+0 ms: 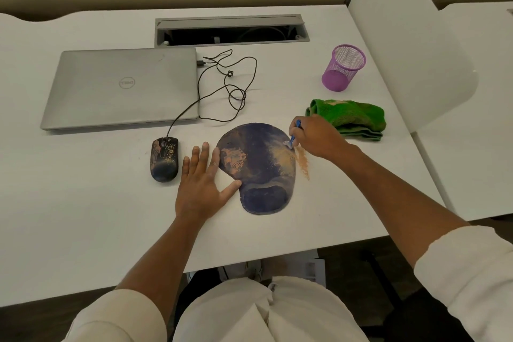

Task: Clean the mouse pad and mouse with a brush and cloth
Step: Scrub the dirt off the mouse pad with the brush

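The left hand point(204, 182) lies flat with spread fingers on the table point(83, 216), touching the mouse pad point(258, 169) edge, probably to keep it from sliding. The right hand point(313, 137) pinches a small blue brush point(294, 134) at the pad's right edge, beside swept orange dust point(303, 161). Bristles are mostly hidden. The dirty mouse point(164, 159) and green cloth point(352, 118) wait.

Head-worn view looks steeply down, close above the desk point(83, 216).
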`<control>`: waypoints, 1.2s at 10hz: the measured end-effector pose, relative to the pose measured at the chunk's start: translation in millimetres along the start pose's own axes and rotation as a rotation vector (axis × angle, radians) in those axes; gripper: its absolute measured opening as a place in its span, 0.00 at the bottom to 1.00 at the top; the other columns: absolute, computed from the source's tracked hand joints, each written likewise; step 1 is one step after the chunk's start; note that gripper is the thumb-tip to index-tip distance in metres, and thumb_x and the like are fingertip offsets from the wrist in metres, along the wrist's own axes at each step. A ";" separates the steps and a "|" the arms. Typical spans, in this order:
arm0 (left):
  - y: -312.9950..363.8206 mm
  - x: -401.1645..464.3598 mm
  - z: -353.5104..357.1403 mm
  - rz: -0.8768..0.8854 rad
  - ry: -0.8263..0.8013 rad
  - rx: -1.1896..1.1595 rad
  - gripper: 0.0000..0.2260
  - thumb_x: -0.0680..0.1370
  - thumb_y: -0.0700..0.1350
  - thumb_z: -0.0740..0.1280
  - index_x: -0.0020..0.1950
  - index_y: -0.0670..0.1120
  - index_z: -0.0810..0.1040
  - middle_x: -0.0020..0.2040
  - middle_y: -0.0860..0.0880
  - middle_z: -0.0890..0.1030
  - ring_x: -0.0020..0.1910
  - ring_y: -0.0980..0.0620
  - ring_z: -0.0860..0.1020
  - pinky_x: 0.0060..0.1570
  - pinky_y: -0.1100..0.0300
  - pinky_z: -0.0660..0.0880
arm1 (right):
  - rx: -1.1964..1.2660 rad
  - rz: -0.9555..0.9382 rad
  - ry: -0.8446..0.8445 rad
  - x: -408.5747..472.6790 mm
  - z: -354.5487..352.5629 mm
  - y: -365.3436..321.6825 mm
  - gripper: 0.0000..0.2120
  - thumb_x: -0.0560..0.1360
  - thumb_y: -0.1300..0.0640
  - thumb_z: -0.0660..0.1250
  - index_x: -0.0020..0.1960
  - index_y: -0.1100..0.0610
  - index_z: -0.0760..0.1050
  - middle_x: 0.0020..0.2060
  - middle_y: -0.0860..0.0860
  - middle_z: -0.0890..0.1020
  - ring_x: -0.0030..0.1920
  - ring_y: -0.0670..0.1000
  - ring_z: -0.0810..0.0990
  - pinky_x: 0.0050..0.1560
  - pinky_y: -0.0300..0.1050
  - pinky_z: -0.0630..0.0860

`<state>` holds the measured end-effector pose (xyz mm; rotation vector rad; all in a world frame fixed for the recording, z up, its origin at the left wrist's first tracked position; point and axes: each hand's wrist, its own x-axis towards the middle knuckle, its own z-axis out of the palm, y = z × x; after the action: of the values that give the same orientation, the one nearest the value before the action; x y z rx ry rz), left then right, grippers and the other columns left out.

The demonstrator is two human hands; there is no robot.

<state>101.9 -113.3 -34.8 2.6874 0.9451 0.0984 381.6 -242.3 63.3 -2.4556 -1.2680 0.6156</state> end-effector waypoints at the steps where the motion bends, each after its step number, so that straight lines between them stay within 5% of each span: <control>1: -0.3 -0.8 -0.2 0.001 0.002 -0.012 0.47 0.74 0.78 0.46 0.84 0.49 0.48 0.84 0.48 0.44 0.83 0.48 0.39 0.81 0.47 0.42 | 0.039 0.000 0.045 5.2 -8.8 -2.2 0.11 0.79 0.58 0.58 0.45 0.58 0.78 0.38 0.56 0.84 0.38 0.57 0.78 0.38 0.52 0.76; 4: 0.0 -2.3 1.0 -0.009 0.015 -0.014 0.46 0.75 0.77 0.48 0.84 0.48 0.49 0.84 0.48 0.46 0.83 0.48 0.41 0.81 0.47 0.43 | -0.044 0.030 -0.042 4.0 -6.9 -0.5 0.11 0.77 0.58 0.58 0.44 0.60 0.77 0.38 0.57 0.84 0.39 0.61 0.80 0.41 0.58 0.77; 8: -0.3 -2.5 0.8 -0.009 0.020 -0.015 0.46 0.75 0.76 0.49 0.84 0.48 0.49 0.84 0.47 0.47 0.83 0.48 0.41 0.81 0.46 0.44 | -0.046 0.023 -0.031 0.4 -5.3 -1.7 0.10 0.76 0.58 0.59 0.42 0.60 0.78 0.36 0.57 0.82 0.36 0.59 0.78 0.36 0.53 0.74; 10: -0.3 -2.1 0.5 -0.011 0.008 -0.002 0.46 0.75 0.77 0.46 0.84 0.49 0.48 0.84 0.48 0.45 0.83 0.48 0.40 0.81 0.46 0.43 | 0.049 -0.055 0.137 2.0 0.0 -10.4 0.10 0.80 0.57 0.58 0.49 0.59 0.77 0.39 0.59 0.80 0.43 0.58 0.76 0.41 0.53 0.74; 12: 0.5 -1.5 -0.2 -0.019 -0.007 -0.006 0.47 0.74 0.77 0.46 0.84 0.49 0.47 0.84 0.48 0.44 0.83 0.47 0.39 0.81 0.46 0.42 | -0.142 0.036 0.103 8.5 -1.5 -3.2 0.10 0.78 0.59 0.57 0.45 0.64 0.74 0.36 0.60 0.76 0.38 0.56 0.71 0.33 0.50 0.67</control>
<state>100.9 -114.5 -34.4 2.6715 0.9663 0.0877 384.6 -233.6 64.1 -2.5931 -1.2704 0.4145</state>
